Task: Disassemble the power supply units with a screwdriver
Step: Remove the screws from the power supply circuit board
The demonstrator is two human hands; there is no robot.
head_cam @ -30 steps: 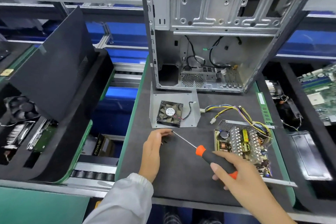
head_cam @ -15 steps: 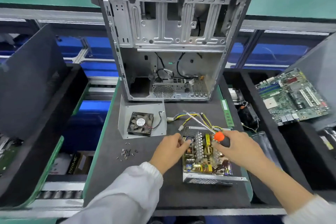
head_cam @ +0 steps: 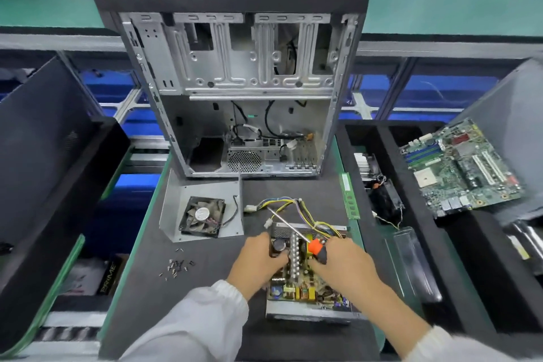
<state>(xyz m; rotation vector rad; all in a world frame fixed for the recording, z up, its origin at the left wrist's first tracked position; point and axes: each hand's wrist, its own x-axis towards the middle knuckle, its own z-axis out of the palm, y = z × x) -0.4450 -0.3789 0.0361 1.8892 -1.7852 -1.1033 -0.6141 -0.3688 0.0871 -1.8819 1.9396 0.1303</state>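
Hands: left [head_cam: 258, 261] grips power supply [head_cam: 305, 288], right [head_cam: 346, 264] grips screwdriver [head_cam: 316, 247].

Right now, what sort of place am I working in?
Most likely a computer teardown or recycling line. A stripped PC case stands on the mat, a pulled motherboard lies in a sorting bin on the right, and loose screws sit beside the opened power supply.

PSU board [head_cam: 305, 288]: mid part hidden under both hands.
Screwdriver [head_cam: 316, 247]: handle mostly inside right-hand [head_cam: 342, 263] grip.
Screws [head_cam: 176, 266]: left of grip, too small to count.
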